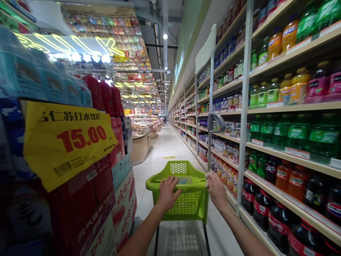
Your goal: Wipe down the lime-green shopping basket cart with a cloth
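In front of me stands a lime-green plastic shopping cart (183,209) with slotted basket walls and dark legs. My left hand (167,193) rests on its near rim, fingers spread and palm down. At the right corner of the rim, my right hand (216,188) is closed, its fingers curled around a small white crumpled thing (207,181), which I cannot identify more closely. A flat panel with a pale label (185,180) shows at the top of the cart, between the hands.
Drink shelves (282,145) line the right side, with a grey loop handle (217,122) on a metal post jutting out. Stacked drink cartons (87,213) and a yellow price sign (71,142) crowd the left. Beyond, a rounded counter (140,147) borders the white-tiled aisle (170,138).
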{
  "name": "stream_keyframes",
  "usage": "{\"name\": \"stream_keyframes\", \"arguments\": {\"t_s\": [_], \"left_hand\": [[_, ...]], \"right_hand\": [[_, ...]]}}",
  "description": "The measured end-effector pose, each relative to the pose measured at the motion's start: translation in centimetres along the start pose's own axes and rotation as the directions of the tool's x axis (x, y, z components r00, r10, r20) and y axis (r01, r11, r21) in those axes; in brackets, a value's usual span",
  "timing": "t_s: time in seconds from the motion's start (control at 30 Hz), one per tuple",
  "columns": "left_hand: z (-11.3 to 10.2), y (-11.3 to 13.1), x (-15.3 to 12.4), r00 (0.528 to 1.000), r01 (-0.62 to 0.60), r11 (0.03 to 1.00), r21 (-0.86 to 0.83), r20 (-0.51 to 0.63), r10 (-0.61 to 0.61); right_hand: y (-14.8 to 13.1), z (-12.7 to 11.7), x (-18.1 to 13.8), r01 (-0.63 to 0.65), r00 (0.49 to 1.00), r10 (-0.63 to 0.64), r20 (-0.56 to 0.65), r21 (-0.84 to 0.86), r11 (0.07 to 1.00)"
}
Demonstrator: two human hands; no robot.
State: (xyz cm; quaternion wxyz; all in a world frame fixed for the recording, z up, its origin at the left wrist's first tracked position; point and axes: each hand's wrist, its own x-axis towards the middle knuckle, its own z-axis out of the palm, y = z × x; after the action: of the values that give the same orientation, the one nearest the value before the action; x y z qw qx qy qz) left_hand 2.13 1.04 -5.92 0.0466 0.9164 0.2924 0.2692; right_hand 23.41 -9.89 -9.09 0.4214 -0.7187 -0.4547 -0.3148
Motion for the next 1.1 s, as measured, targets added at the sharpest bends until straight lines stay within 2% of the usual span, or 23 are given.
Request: {"name": "stream_keyframes", "arguments": {"t_s": [0.1, 0.13, 0.2, 0.33, 0.43, 0.5, 0.57, 0.6, 0.67, 0.7, 0.73, 0.77, 0.83, 0.87, 0.9, 0.97, 1.0, 1.03, 1.1], "left_hand": [[-0.4, 0.3, -0.8, 1.000, -0.012, 1.000, -0.020, -0.011, 0.011], [-0.7, 0.3, -1.0, 1.000, -0.018, 1.000, -0.025, -0.010, 0.018], [-1.2, 0.1, -1.6, 1.000, -0.029, 0.999, -0.040, -0.001, 0.029], [-2.3, -0.9, -2.9, 0.999, -0.049, 0.994, -0.092, -0.003, 0.049], [-2.6, -0.4, -3.0, 0.999, -0.021, 0.985, -0.171, -0.036, 0.015], [-2.2, 1.3, -2.4, 0.991, 0.004, 0.957, -0.291, -0.125, -0.042], [-1.5, 3.8, -1.4, 0.966, 0.005, 0.868, -0.497, -0.223, -0.133], [-1.2, 5.1, -0.8, 0.954, 0.006, 0.787, -0.617, -0.232, -0.189], [-1.1, 6.7, 0.3, 0.937, 0.057, 0.627, -0.777, -0.176, -0.302], [-1.3, 6.9, 0.8, 0.923, 0.101, 0.574, -0.813, -0.139, -0.360], [-1.7, 6.7, 1.1, 0.900, 0.145, 0.558, -0.817, -0.126, -0.418], [-2.1, 6.1, 1.4, 0.874, 0.178, 0.589, -0.788, -0.150, -0.463], [-2.9, 4.9, 1.6, 0.835, 0.207, 0.719, -0.663, -0.264, -0.484], [-3.0, 4.6, 1.7, 0.829, 0.202, 0.778, -0.595, -0.318, -0.459], [-2.7, 4.7, 1.7, 0.850, 0.177, 0.827, -0.534, -0.341, -0.402], [-1.0, 6.3, 1.9, 0.927, 0.082, 0.887, -0.455, -0.292, -0.236], [0.1, 7.6, 2.1, 0.974, -0.023, 0.933, -0.360, -0.217, -0.060], [1.2, 8.9, 2.4, 0.978, -0.141, 0.960, -0.240, -0.183, 0.097], [3.0, 10.9, 2.8, 0.956, -0.261, 0.962, -0.081, -0.163, 0.246]], "right_hand": [[-5.0, 0.3, -0.6, 0.163, 0.980, -0.173, 0.094, 0.109, 0.981], [-6.0, 0.1, -0.7, 0.212, 0.965, -0.230, 0.129, 0.139, 0.967], [-6.2, -0.8, -0.6, 0.240, 0.948, -0.266, 0.174, 0.156, 0.958], [-2.8, -3.2, -0.3, 0.064, 0.985, -0.089, 0.147, 0.172, 0.983], [-3.2, -3.7, -0.5, -0.121, 0.992, 0.099, 0.079, 0.364, 0.923], [-5.9, -3.0, -0.6, -0.229, 0.973, 0.216, 0.084, 0.483, 0.845], [-9.4, -2.1, -0.8, -0.340, 0.938, 0.296, 0.179, 0.628, 0.699], [-11.0, -1.7, -0.8, -0.388, 0.919, 0.308, 0.246, 0.698, 0.601], [-12.9, -1.4, -0.8, -0.445, 0.893, 0.272, 0.359, 0.793, 0.415], [-13.1, -1.6, -0.7, -0.445, 0.895, 0.230, 0.383, 0.805, 0.391], [-12.7, -2.1, -0.5, -0.433, 0.901, 0.193, 0.388, 0.796, 0.422], [-11.8, -2.6, -0.3, -0.412, 0.909, 0.173, 0.379, 0.762, 0.500], [-9.2, -3.8, 0.2, -0.365, 0.921, 0.184, 0.344, 0.592, 0.719], [-7.8, -4.2, 0.3, -0.340, 0.925, 0.203, 0.321, 0.462, 0.819], [-6.5, -4.5, 0.4, -0.311, 0.930, 0.215, 0.297, 0.327, 0.892], [-4.5, -4.6, 0.4, -0.258, 0.937, 0.214, 0.276, 0.134, 0.957], [-3.9, -4.5, 0.3, -0.234, 0.941, 0.201, 0.272, 0.093, 0.968], [-3.3, -4.3, 0.3, -0.208, 0.947, 0.180, 0.266, 0.082, 0.975], [-2.4, -3.8, 0.3, -0.172, 0.957, 0.141, 0.254, 0.103, 0.980]]}}
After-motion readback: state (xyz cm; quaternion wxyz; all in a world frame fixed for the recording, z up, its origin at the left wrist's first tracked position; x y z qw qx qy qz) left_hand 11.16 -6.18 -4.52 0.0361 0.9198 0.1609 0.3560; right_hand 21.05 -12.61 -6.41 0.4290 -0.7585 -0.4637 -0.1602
